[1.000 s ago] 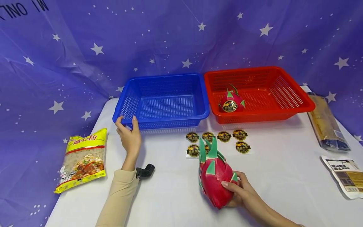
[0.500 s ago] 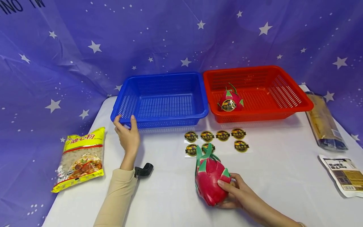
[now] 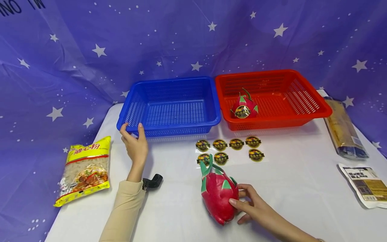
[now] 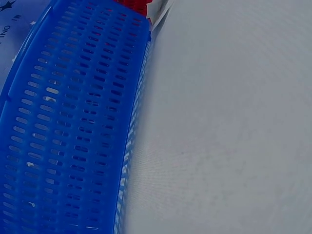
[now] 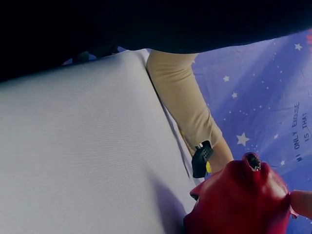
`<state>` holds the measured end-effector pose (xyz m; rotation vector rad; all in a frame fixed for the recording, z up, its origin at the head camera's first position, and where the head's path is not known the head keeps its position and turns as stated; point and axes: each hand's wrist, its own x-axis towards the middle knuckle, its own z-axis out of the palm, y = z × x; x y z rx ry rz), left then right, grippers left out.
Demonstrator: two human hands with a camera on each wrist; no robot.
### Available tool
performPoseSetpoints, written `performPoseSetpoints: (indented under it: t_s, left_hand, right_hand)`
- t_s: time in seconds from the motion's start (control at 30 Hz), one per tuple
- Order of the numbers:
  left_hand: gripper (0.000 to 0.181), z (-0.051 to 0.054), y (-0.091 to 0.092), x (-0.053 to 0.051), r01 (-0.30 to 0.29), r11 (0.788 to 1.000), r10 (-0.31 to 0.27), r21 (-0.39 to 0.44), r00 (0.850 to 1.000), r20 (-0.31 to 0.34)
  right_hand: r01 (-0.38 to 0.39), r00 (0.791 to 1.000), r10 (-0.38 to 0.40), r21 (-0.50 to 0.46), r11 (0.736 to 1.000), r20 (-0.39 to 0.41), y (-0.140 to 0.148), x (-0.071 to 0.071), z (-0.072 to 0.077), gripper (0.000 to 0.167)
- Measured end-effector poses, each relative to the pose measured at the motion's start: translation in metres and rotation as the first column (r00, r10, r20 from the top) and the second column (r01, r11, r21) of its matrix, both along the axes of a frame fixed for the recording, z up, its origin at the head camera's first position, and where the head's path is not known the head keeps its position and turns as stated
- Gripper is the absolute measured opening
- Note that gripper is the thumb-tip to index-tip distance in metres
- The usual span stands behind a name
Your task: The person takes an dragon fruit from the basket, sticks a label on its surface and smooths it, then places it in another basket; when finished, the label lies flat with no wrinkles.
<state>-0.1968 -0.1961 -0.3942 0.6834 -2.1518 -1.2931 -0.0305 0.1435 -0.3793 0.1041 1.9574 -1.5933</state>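
A red dragon fruit [image 3: 219,198] with green leaf tips sits low at the front middle, its leafy end towards the stickers. On its right side my right hand [image 3: 252,206] holds it between thumb and fingers, the lower fingers off its skin. The right wrist view shows the dragon fruit's [image 5: 239,200] underside and one fingertip [image 5: 302,202] against it. At the front left corner of the blue basket [image 3: 172,129], my left hand [image 3: 136,146] touches the rim with fingers spread. The left wrist view has only the basket's wall [image 4: 73,122], no hand.
A red basket [image 3: 272,122] holds another dragon fruit [image 3: 252,111] bearing a round sticker. Several stickers lie on a clear sheet [image 3: 239,157] before the baskets. A pasta bag [image 3: 86,171] lies left; a clear-wrapped package [image 3: 346,131] and a white-brown pouch [image 3: 366,186] lie right.
The dragon fruit has shifted left and turned, uncovering a sticker behind it. My right hand's grip has loosened, with its lower fingers now apart from the fruit. The left hand stays at the blue basket.
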Motion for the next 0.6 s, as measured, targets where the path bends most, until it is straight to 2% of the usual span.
performPoseSetpoints:
  t_s: [0.33,0.43,0.5,0.53,0.6]
  left_hand:
    - [0.061,-0.002,0.003,0.000,0.001,1.000,-0.001,0.003,0.999,-0.033]
    - [0.068,-0.003,0.005,0.000,-0.037,0.999,0.039,0.026,0.996,-0.075]
    - [0.072,-0.003,0.006,-0.001,-0.092,0.995,0.097,0.042,0.988,-0.122]
    - [0.073,-0.002,0.007,-0.001,-0.129,0.991,0.135,0.045,0.979,-0.154]
    - [0.072,0.000,0.009,-0.001,-0.194,0.980,0.199,0.046,0.951,-0.235]
  right_hand:
    - [0.029,0.999,-0.027,0.047,0.998,-0.038,0.007,-0.005,-0.005,0.059]
    - [0.052,0.997,-0.049,0.059,0.997,-0.057,0.013,-0.010,-0.007,0.057]
    - [0.081,0.994,-0.077,0.058,0.995,-0.073,0.017,-0.014,-0.008,0.055]
    - [0.095,0.992,-0.090,0.056,0.994,-0.083,0.020,-0.016,-0.008,0.054]
    - [0.126,0.988,-0.120,0.057,0.990,-0.101,0.026,-0.021,-0.011,0.053]
